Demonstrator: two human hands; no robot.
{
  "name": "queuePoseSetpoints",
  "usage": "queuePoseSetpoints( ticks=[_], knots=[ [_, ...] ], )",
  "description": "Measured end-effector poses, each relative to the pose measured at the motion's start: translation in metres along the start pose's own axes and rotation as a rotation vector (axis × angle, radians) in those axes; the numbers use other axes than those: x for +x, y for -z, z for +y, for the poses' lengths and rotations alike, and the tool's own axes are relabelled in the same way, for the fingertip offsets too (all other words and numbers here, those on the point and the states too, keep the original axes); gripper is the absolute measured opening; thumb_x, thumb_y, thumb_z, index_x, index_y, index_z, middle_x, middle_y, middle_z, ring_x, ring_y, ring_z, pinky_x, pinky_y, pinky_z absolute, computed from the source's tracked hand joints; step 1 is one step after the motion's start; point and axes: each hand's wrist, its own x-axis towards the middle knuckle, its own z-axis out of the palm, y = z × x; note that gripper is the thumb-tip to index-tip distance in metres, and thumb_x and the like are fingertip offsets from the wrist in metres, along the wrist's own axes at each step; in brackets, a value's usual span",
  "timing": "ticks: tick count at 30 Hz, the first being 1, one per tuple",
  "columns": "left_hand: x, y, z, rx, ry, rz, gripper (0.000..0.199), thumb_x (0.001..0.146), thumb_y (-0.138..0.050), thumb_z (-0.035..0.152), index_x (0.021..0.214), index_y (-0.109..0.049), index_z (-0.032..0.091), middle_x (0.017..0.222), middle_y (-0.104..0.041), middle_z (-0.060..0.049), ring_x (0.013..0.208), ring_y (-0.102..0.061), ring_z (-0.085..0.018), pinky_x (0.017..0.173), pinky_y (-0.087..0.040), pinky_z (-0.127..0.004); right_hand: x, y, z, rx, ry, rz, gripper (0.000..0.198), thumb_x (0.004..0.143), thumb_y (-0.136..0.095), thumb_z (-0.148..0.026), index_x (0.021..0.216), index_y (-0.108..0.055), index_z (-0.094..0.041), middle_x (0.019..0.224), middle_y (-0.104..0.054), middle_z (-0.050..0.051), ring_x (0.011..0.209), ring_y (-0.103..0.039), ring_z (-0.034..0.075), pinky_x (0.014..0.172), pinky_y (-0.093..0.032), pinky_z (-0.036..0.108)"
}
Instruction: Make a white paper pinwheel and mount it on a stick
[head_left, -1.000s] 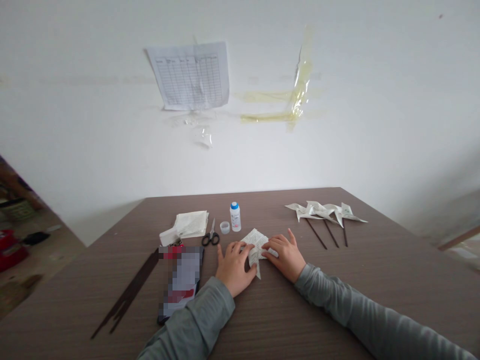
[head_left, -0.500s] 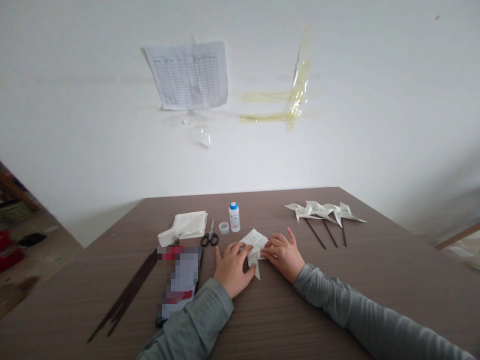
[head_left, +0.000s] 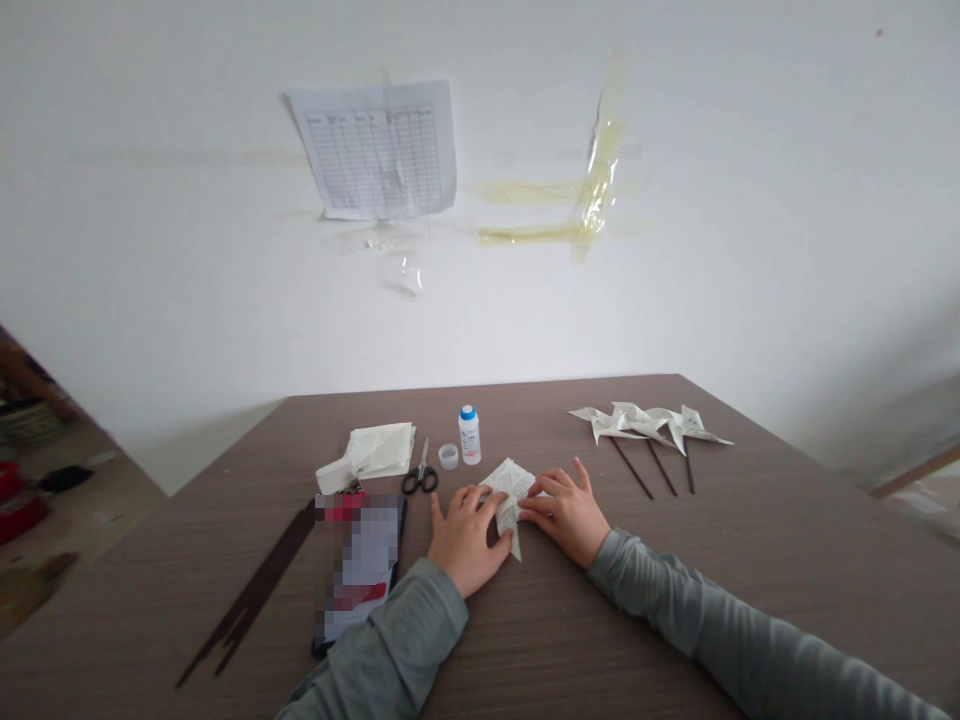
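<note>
A printed-paper pinwheel (head_left: 511, 482), partly folded, lies flat on the table between my hands, one pointed blade toward me. My left hand (head_left: 466, 535) holds its left side against the table, index fingertip near the middle and thumb by the lower blade. At the right edge, my right hand (head_left: 568, 512) pinches the paper between thumb and fingers, its little finger raised. The fingers hide part of the paper's sides. Just beyond stand a white glue bottle (head_left: 469, 442) with a blue top and a small translucent cap (head_left: 448, 457). Black-handled scissors (head_left: 420, 478) lie left of the cap.
Several pinwheels on dark sticks (head_left: 651, 425) lie at the back right. Stacked paper sheets (head_left: 381, 450) are at the back left. A phone (head_left: 367, 560) lies beside my left forearm, with dark sticks (head_left: 259, 580) further left. The wall (head_left: 525, 330) borders the table's far edge.
My right thumb and fingertips have shifted very slightly left over the pinwheel's edge. My left hand stays in place, and the other things have not moved.
</note>
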Motion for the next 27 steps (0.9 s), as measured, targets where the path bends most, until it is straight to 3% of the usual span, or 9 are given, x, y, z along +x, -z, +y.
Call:
queuePoseSetpoints(
  ticks=[12, 18, 27],
  knots=[
    [0.0026, -0.0028, -0.0029, -0.028, -0.016, 0.017, 0.058, 0.110, -0.087, 0.033, 0.167, -0.087, 0.039, 0.181, -0.081, -0.014, 0.175, -0.066, -0.051, 0.154, -0.031, -0.100, 0.0000, 0.0027, 0.0009, -0.001, 0.028, 0.038, 0.016, 0.111, -0.100, -0.032, 0.119, -0.103, -0.045, 0.109, -0.099, 0.000, 0.114, -0.092, 0.033, 0.149, -0.052, 0.077],
    [0.0030, -0.0019, -0.0009, -0.021, -0.013, 0.014, 0.059, 0.110, -0.087, 0.033, 0.169, -0.086, 0.040, 0.181, -0.081, -0.013, 0.174, -0.067, -0.050, 0.155, -0.033, -0.099, 0.0016, 0.0073, -0.0017, 0.044, -0.015, -0.036, 0.024, 0.115, -0.094, -0.033, 0.120, -0.103, -0.054, 0.116, -0.101, 0.002, 0.122, -0.092, 0.037, 0.150, -0.051, 0.078],
    [0.0034, 0.0035, 0.0020, -0.010, -0.007, -0.024, 0.061, 0.112, -0.084, 0.035, 0.173, -0.084, 0.040, 0.184, -0.079, -0.014, 0.177, -0.064, -0.049, 0.156, -0.029, -0.099, 0.0016, 0.0034, 0.0006, 0.045, 0.005, -0.041, 0.027, 0.116, -0.092, -0.029, 0.123, -0.104, -0.053, 0.116, -0.101, 0.001, 0.124, -0.093, 0.037, 0.151, -0.049, 0.083]
  ],
)
